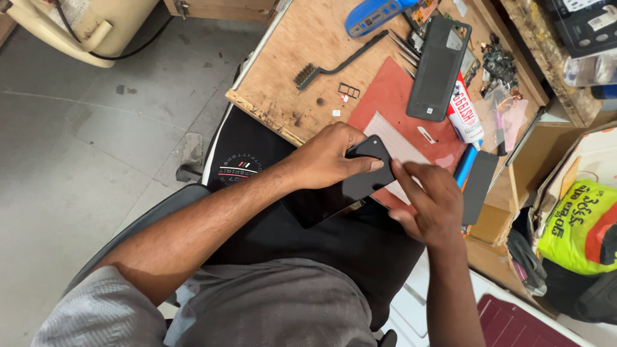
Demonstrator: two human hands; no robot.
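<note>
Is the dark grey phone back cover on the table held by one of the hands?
No, the back cover lies alone on the table; both hands grip a black phone.

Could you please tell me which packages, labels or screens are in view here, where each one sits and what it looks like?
Phone: dark glossy slab with an unlit screen, gripped by the left hand and right hand at the bench edge.
Tube: white with red lettering, lying on the bench right of the grey back cover.
Bag: yellow-green with dark print, far right.
Sticker: small, white, on the back cover's lower end.
</note>
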